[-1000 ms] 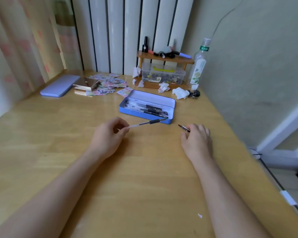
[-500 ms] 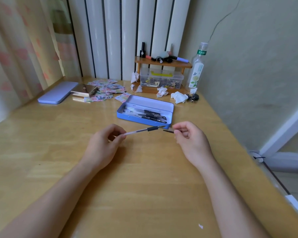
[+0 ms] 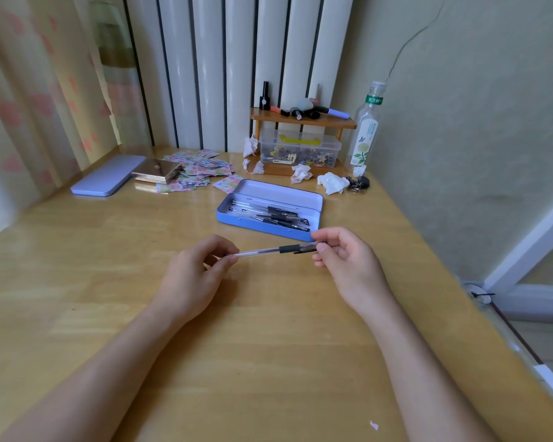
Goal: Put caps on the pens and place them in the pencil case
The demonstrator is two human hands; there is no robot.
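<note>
A clear pen [image 3: 262, 251] with a black grip lies level between my hands, just above the wooden table [image 3: 268, 346]. My left hand [image 3: 192, 275] pinches its rear end. My right hand [image 3: 348, 263] holds the black cap [image 3: 305, 248], which sits over the pen's tip end. Behind them lies the open blue pencil case [image 3: 230, 215], with several capped black pens [image 3: 281, 215] inside.
The case's purple lid [image 3: 107, 180] lies far left, beside a gold box [image 3: 157, 171] and scattered cards. At the back stand a small wooden shelf [image 3: 300, 121], a clear storage box [image 3: 299, 151], a bottle [image 3: 366, 129] and crumpled tissues [image 3: 332, 183]. The table edge runs along the right.
My right hand picked the cap up off the table and brought it left to the pen's tip, where it now sits over it. My left hand kept hold of the pen.
</note>
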